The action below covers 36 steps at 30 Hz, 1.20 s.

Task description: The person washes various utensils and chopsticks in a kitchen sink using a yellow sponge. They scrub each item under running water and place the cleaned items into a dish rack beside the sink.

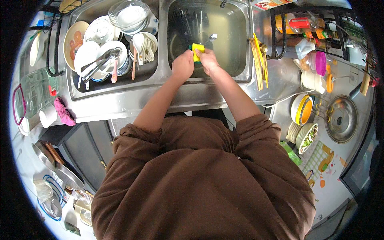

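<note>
Over the right sink basin (pixel 234 57), which holds cloudy water, my left hand (pixel 183 66) and my right hand (pixel 208 60) meet at a yellow sponge (pixel 198 51) with a dark green side. The right hand grips it with the thumb on its yellow face. My left hand is closed at the sponge's left edge; whether it holds something small there is hidden. A spoon-like metal piece (pixel 213 37) shows just beyond my right hand. Chopsticks (pixel 256 64) and a gold-coloured spoon (pixel 264 49) lie right of the basin.
The left basin holds stacked bowls (pixel 129 15), plates (pixel 100 30), white spoons (pixel 145 45) and metal utensils (pixel 99 64). A pink cloth (pixel 63 111) hangs at the counter's left edge. At the right stand a black rack (pixel 284 33), jars (pixel 320 63), bowls (pixel 301 108) and a metal lid (pixel 341 118).
</note>
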Motion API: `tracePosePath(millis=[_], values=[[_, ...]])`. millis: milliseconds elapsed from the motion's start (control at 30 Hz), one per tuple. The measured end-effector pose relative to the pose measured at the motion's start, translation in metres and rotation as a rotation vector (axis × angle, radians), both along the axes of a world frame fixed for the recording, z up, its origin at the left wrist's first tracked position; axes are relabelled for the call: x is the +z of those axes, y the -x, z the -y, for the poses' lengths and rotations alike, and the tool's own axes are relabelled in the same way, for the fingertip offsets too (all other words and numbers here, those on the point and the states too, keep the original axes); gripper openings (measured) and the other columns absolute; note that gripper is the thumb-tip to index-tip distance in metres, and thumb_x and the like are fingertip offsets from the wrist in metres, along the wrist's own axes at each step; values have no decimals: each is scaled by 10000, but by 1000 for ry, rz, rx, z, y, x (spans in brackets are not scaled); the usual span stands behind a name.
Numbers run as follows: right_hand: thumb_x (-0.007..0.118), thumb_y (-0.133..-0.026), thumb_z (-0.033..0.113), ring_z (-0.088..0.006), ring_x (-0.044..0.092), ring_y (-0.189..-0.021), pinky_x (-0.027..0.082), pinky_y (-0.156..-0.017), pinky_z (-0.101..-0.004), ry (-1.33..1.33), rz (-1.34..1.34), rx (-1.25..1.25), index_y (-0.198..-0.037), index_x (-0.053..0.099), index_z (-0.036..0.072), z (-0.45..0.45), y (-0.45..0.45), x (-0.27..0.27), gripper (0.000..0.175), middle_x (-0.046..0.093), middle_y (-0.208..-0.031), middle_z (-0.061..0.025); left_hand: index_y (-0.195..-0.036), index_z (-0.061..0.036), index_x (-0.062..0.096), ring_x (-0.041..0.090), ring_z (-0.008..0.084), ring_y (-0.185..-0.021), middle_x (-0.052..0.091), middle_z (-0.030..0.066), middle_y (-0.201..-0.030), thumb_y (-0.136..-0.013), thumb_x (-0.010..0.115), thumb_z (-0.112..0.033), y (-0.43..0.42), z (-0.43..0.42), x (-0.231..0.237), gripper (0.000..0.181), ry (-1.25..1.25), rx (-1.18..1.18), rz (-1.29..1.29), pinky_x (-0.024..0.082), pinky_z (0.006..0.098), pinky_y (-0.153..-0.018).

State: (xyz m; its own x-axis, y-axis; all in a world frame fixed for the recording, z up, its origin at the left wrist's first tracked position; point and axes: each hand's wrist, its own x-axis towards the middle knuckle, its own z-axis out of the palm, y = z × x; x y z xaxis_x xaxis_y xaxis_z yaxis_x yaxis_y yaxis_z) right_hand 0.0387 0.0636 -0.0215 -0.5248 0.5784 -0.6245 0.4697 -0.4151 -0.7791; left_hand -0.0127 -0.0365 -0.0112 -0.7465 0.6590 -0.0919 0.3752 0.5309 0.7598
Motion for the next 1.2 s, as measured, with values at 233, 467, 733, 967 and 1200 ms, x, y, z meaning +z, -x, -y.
tracePosePath(millis=[233,467,733,967,1200], values=[[603,-809,192,-167,555,-721,431,-611,-302,-65,86,-259,-987,539,-26,-55,15,4,289,590,-856,-78,-789,-45,492,558,386,-639,568,200,-665,-890,361,-258,-5,3,10,270,64,-36,-46,430,485,-577],[595,-815,163,-151,540,-760,421,-665,-296,66,96,-39,-957,558,-11,1,7,23,228,592,-859,-68,-792,-44,494,565,373,-636,579,202,-698,-878,383,-234,3,0,6,236,88,-26,-80,437,472,-577],[576,-831,155,-123,555,-774,433,-693,-264,323,-284,-129,-986,528,13,-17,1,17,215,585,-866,-48,-664,-155,376,156,50,-372,222,-87,-492,-890,371,-217,24,-9,-5,235,-491,174,1941,160,217,-359],[608,-810,204,-130,521,-765,403,-651,-280,167,39,-55,-996,542,18,-26,8,20,272,579,-854,-38,-655,-151,360,152,64,-370,195,-80,-479,-908,327,-227,25,-10,10,267,-407,276,1941,159,230,-358],[605,-813,206,-128,518,-724,401,-630,-277,46,-21,52,-959,559,-1,-17,13,17,257,579,-810,-51,-673,-134,377,207,63,-375,262,-68,-498,-913,319,-276,22,-12,14,285,-371,313,1658,182,226,-355]])
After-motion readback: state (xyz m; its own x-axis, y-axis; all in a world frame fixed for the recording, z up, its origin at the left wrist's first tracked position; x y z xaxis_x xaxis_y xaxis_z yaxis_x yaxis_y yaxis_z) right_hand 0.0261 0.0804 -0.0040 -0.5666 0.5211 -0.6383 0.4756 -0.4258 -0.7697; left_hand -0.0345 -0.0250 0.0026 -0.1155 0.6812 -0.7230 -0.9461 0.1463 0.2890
